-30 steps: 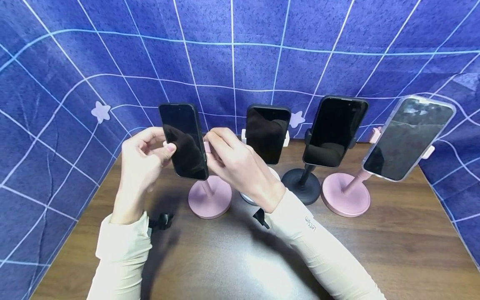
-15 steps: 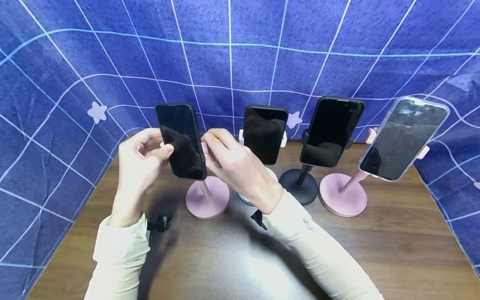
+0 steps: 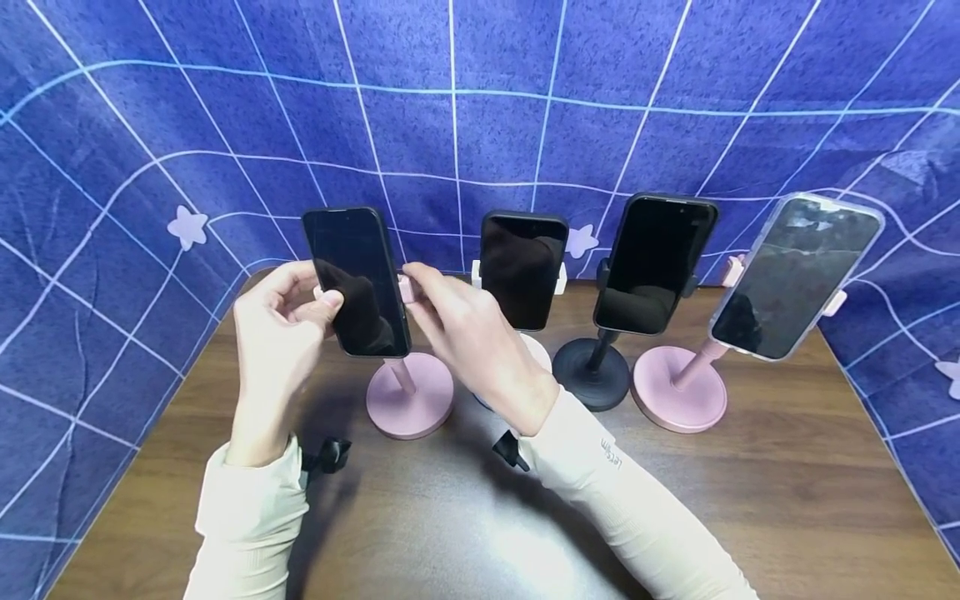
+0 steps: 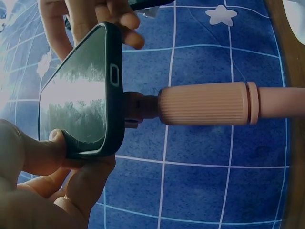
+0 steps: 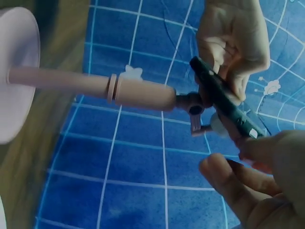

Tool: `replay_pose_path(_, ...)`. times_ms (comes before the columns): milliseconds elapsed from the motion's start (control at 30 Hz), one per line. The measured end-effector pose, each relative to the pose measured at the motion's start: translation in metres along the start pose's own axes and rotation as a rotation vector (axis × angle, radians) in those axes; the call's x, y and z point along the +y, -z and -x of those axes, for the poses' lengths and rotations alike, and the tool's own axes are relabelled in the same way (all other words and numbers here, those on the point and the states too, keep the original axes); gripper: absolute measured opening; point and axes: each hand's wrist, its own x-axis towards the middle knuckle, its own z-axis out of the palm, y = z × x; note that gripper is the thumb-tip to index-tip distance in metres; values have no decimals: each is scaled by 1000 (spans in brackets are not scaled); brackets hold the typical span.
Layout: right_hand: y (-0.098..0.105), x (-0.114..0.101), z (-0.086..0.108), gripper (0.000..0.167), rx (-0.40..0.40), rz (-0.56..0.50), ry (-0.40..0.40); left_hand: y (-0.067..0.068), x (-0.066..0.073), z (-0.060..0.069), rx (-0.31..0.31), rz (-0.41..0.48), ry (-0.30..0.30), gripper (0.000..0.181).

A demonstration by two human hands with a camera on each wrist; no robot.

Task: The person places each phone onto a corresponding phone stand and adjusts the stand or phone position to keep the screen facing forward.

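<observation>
A black-cased smartphone (image 3: pixel 356 279) sits tilted on a pink phone stand (image 3: pixel 409 396) at the left of the desk. My left hand (image 3: pixel 279 333) grips the phone's left side, thumb on its front edge and fingers curled behind. My right hand (image 3: pixel 480 329) is at the phone's right side by the pink clamp arm (image 3: pixel 407 289). Its upper finger touches there, while another fingertip stands apart in the right wrist view. The stand's ribbed collar (image 4: pixel 205 103) and ball joint (image 4: pixel 140 106) show in the left wrist view. The clamp's back is mostly hidden.
To the right stand a phone (image 3: pixel 523 268) on a white stand, a phone (image 3: pixel 656 262) on a black stand (image 3: pixel 591 375), and a clear-cased phone (image 3: pixel 797 277) on another pink stand (image 3: pixel 679 390). Blue gridded cloth (image 3: pixel 495 133) hangs behind the wooden desk (image 3: pixel 780 483).
My right fingers have loosened and spread beside the pink clamp arm, which shows more. My left hand keeps its hold. The whole scene has shifted slightly leftward in the head view.
</observation>
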Motion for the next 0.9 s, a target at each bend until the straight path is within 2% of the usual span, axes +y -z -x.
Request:
replay_pose_path(100,0,-3,1,28,-26,-66,-71,-2,1,2,17,-48,-2,25)
replay_pose_path(200,0,-7,1,32,-56,-166,-176,-3,1,4,44,-88,-15,24)
replay_pose_path(300,1,-11,1,37,-87,-259,-292,-5,0,6,71,-127,-47,24)
replay_pose_path(400,2,-13,-1,40,-112,-299,-377,-6,-1,7,87,-132,-78,25)
replay_pose_path(500,1,-14,-3,41,-114,-294,-413,-7,-2,8,93,-86,-76,26)
replay_pose_path(600,-1,-13,-5,40,-98,-266,-412,-7,-3,9,90,-59,-65,26)
replay_pose_path(733,-4,-12,-6,40,-55,-250,-409,-8,-3,10,78,-49,-67,26)
replay_pose_path(900,-5,-12,-10,39,-12,-258,-451,-8,-3,11,70,-40,-78,26)
